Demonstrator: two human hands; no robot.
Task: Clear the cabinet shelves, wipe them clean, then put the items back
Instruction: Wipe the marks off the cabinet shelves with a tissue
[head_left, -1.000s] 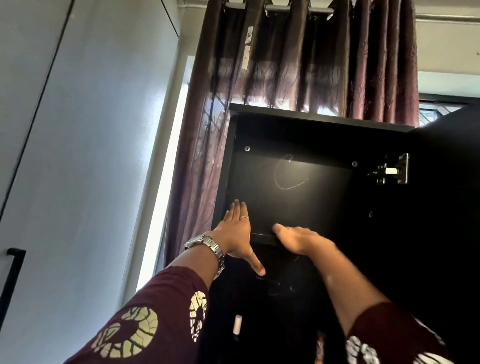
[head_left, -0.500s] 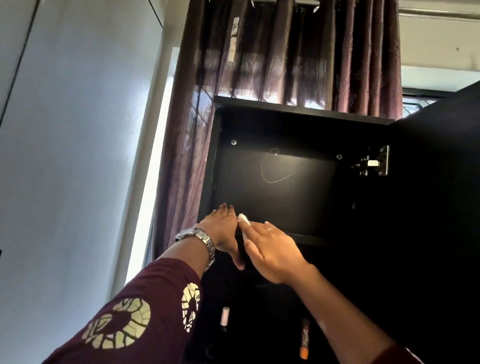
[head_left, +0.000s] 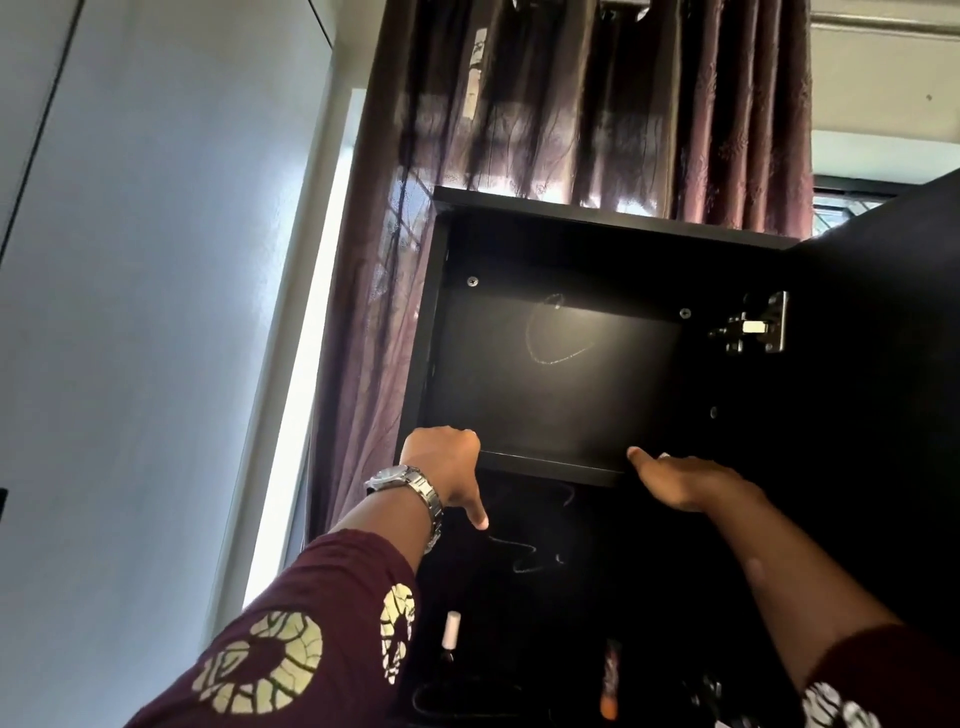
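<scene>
Head view. Q: hands at the shelf (head_left: 550, 464)?
A: left hand (head_left: 441, 462) over shelf's left front edge, thumb down; right hand (head_left: 680, 480) palm-down at its right end. Fingers hidden, grip cannot be told.

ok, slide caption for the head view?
Left hand and right hand at the top shelf edge of an open black cabinet.

The cabinet (head_left: 550, 374) is black, the curtain (head_left: 727, 114) mauve, the sleeve (head_left: 311, 623) maroon with cream veined circles, the watch (head_left: 410, 486) silver.
</scene>
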